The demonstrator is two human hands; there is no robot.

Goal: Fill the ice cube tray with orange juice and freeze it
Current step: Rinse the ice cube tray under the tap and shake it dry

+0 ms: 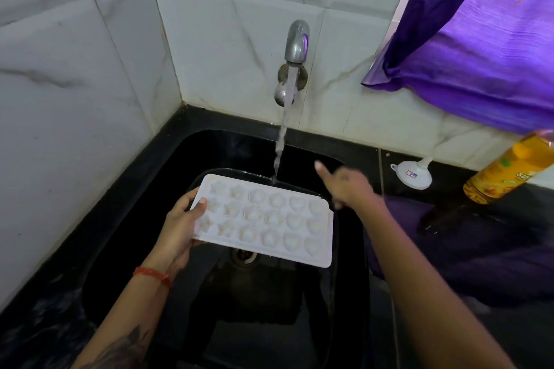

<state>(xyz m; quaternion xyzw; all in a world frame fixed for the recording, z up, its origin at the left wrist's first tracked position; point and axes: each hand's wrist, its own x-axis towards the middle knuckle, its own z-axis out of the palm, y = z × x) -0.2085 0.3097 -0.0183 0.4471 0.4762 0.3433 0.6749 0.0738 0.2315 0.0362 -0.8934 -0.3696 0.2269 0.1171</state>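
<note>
A white ice cube tray with star and heart shaped cells is held level over the black sink. My left hand grips its left end, thumb on the top rim. My right hand hovers just past the tray's far right corner, blurred, fingers apart and holding nothing. Water runs from the wall tap in a stream that lands just behind the tray's far edge. A bottle of orange liquid stands on the counter at the right.
A white funnel lies on the black counter between the sink and the bottle. A purple curtain hangs at the upper right, purple cloth below it. The sink drain shows under the tray. White tiled walls enclose the corner.
</note>
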